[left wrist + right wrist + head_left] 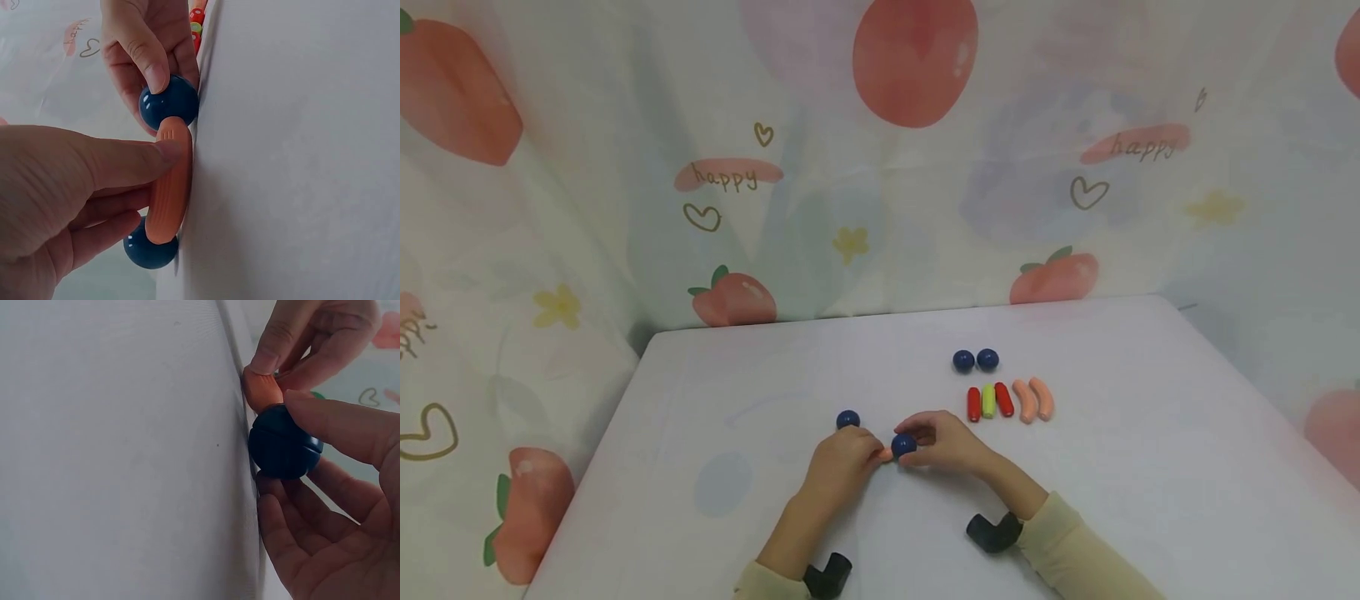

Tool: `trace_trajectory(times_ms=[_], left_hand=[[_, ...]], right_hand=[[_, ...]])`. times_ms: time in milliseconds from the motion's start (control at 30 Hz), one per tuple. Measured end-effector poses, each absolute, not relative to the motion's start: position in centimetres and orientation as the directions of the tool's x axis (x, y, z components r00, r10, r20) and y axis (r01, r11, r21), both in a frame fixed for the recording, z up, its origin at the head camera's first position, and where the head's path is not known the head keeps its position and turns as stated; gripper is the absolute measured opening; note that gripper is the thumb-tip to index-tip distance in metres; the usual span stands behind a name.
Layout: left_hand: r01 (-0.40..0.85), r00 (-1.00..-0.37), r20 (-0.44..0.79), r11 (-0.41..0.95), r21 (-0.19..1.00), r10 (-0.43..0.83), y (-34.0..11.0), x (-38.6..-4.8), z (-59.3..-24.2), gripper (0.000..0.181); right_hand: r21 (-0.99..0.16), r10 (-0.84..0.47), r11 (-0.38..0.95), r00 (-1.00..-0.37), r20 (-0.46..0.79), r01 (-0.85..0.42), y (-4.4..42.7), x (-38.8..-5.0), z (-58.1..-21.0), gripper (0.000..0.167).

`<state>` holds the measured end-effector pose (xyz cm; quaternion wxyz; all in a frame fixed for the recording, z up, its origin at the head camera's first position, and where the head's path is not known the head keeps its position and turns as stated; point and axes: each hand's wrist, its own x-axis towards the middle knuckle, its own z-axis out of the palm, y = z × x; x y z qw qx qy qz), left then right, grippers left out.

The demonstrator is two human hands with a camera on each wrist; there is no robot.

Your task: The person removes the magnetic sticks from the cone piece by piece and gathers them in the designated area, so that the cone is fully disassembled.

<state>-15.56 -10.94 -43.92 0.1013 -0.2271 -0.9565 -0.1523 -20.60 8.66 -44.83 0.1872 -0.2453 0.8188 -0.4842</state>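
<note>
My left hand pinches a curved orange rod between thumb and fingers, low over the white table. With thumb and fingertips my right hand holds a dark blue ball, which shows grooves in the right wrist view. The rod's end meets this ball in both wrist views. A second blue ball sits just beyond the left hand. In the left wrist view that ball lies behind the rod's other end; whether they touch, I cannot tell.
Two more blue balls lie farther back on the white table. In front of them is a row of short red rods, a yellow-green rod and curved orange rods. Patterned cloth hangs behind the table.
</note>
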Motion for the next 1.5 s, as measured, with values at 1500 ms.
trace_trajectory(times_ms=[1500], left_hand=[[0.454,-0.88,0.271,0.861,0.232,0.391,-10.5,-15.4,-44.2,0.029]], right_hand=[[-0.782,-0.219,0.603,-0.975,0.025,-0.156,20.0,-27.9,-40.9,0.047]])
